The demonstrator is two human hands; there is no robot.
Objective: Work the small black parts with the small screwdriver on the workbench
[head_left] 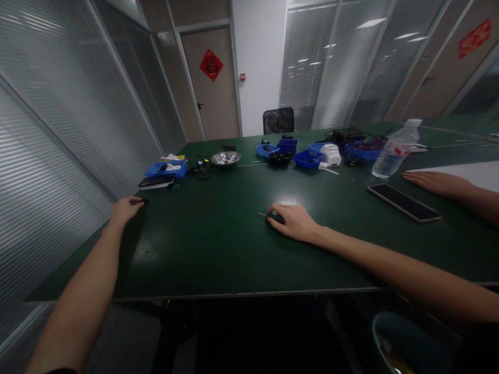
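Note:
My left hand (127,209) reaches to the left edge of the green table. Its fingers are pinched on a small dark object (144,201), too small to make out. Near the middle of the table, my right hand (295,222) rests on the surface, its fingers closed around a small screwdriver (275,216) with a black handle. A thin metal shaft sticks out to the left, and the palm hides part of the handle. Just beyond my left hand lies a flat black case (157,181), beside a blue tray (167,169) of small items.
Farther back are a metal bowl (226,159), black cables (201,169) and several blue trays (309,159). To the right stand a water bottle (396,149) and a phone (403,202). Another person's hand (436,183) lies on white paper (468,174). A bin (413,343) is below the table edge.

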